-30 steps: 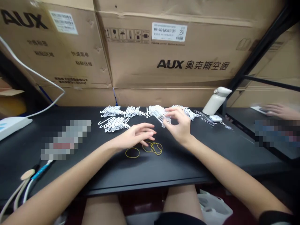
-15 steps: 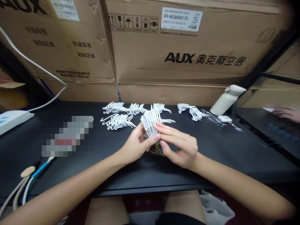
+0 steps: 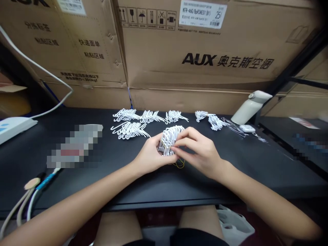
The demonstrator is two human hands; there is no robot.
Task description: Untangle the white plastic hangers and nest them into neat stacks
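Observation:
A bundle of white metal hooks is wrapped in my left hand, whose thumb lies along its lower side. Across the hooks runs a thin yellow rubber band. At the bundle's right side my right hand is closed, its thumb and fingertips pinching where the band crosses. Loose yellow rubber bands lie on the table just below the hands. Behind, several piles of the same hooks rest on the black table.
Two hook bundles lie at right, near glasses, a white earbud case and a cream bottle. Large cartons stand behind the table. A blurred-out device with a cable and a white power strip are left.
My hands have turned the bundle more upright and shifted it slightly right. The right fingers have bent from lying along the hooks into a pinch. The other person's hand at right has left view.

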